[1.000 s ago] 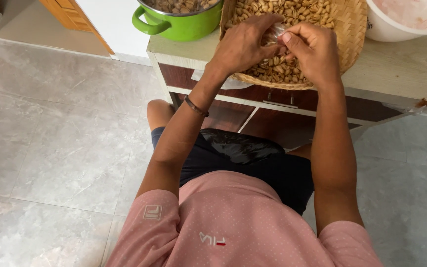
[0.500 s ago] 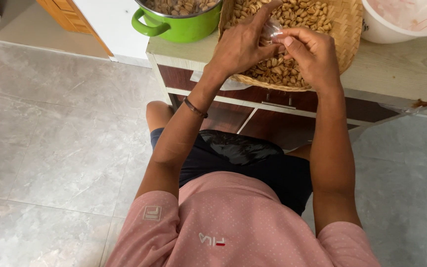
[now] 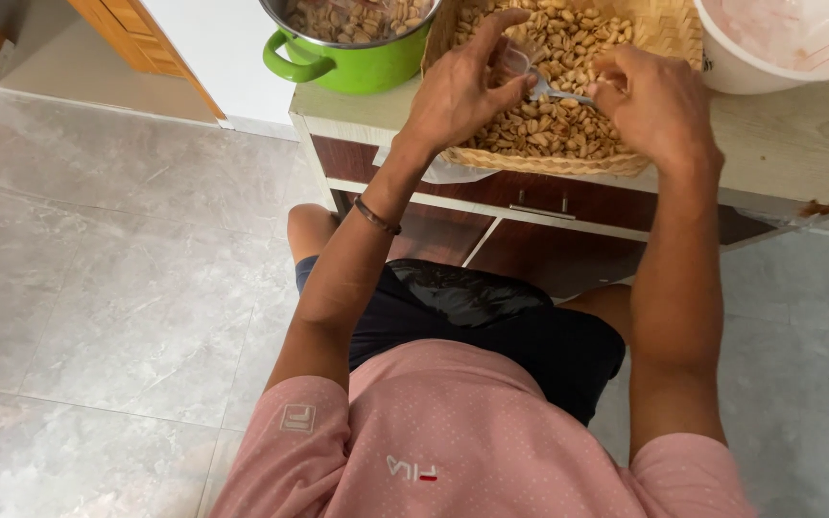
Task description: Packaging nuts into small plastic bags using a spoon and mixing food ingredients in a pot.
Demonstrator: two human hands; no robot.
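Observation:
A shallow woven basket (image 3: 568, 163) full of pale shelled nuts (image 3: 578, 38) sits on a small light-topped table (image 3: 779, 153). My left hand (image 3: 458, 91) is over the basket's left side and pinches a small clear plastic bag (image 3: 513, 59) between thumb and fingers. My right hand (image 3: 659, 101) is over the basket's right side, closed on the handle of a metal spoon (image 3: 558, 95). The spoon's tip points toward the bag, just above the nuts.
A green pot (image 3: 357, 59) holding more nuts stands left of the basket. A white plastic tub (image 3: 779, 58) is at the table's back right. Under the tabletop are dark wooden drawers (image 3: 539, 206). My knees are tucked under the table on grey floor tiles (image 3: 127, 288).
My right hand has drawn away from the left hand to the right and now holds a spoon. The left hand keeps the clear bag, raised a little.

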